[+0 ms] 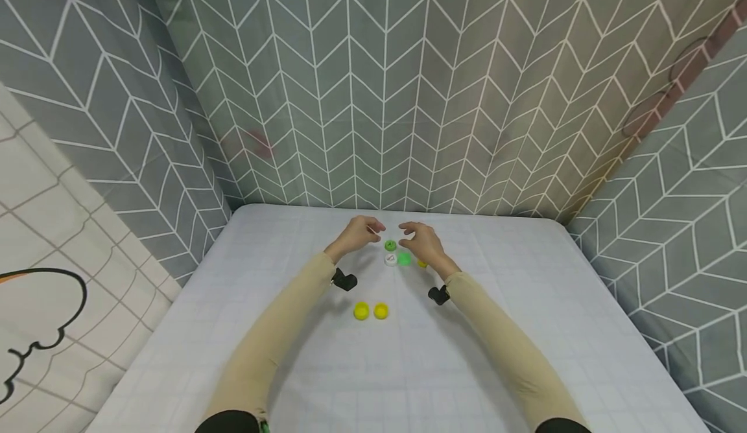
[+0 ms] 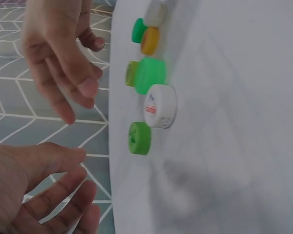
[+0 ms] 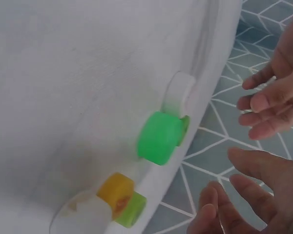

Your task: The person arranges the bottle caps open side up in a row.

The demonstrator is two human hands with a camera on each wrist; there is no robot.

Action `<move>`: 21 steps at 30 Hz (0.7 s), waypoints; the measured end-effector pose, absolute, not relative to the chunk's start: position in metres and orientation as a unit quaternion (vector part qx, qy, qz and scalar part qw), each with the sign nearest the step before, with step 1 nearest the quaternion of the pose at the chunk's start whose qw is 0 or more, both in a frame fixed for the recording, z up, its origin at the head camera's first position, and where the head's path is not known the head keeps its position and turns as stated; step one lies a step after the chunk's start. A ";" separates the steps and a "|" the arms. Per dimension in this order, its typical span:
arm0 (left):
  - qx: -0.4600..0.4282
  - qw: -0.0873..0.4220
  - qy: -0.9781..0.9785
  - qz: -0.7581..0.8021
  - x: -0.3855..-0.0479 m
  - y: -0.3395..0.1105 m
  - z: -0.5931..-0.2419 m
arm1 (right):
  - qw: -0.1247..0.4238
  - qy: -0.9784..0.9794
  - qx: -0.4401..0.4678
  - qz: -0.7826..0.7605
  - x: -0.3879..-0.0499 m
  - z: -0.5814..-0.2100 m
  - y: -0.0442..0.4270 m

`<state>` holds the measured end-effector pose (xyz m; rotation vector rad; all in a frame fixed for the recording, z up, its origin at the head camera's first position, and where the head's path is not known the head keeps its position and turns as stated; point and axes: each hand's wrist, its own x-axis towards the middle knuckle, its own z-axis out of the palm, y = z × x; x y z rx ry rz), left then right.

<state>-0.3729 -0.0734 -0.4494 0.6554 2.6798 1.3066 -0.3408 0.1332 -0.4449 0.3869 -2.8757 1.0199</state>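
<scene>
Both hands hover over the far part of the table, facing each other and apart. My left hand (image 1: 357, 235) holds nothing, its fingers loosely bent. Opposite it, my right hand (image 1: 424, 244) is likewise empty with relaxed fingers. Between and below them lie a green cap (image 1: 390, 245), a white cap (image 1: 390, 260) and a bright green cap (image 1: 404, 258). A yellow cap (image 1: 422, 263) is partly hidden by my right hand. In the left wrist view the white cap (image 2: 160, 106) stands between the green cap (image 2: 139, 138) and the bright green one (image 2: 150, 75).
Two yellow caps (image 1: 362, 310) (image 1: 381, 310) lie side by side nearer the front of the table (image 1: 408, 381). Another white cap (image 3: 82, 215) and a yellow-green cap (image 3: 132, 210) show in the right wrist view. Patterned curtains (image 1: 379, 96) surround the table's back and sides.
</scene>
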 end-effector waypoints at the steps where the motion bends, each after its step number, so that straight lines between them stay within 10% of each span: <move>1: 0.215 0.045 0.878 0.426 -0.374 -0.071 -0.450 | 0.028 -0.935 0.126 0.329 -0.344 -0.447 0.132; 21: 0.159 0.081 0.899 0.400 -0.377 -0.053 -0.475 | -0.063 -0.929 0.099 0.350 -0.355 -0.463 0.117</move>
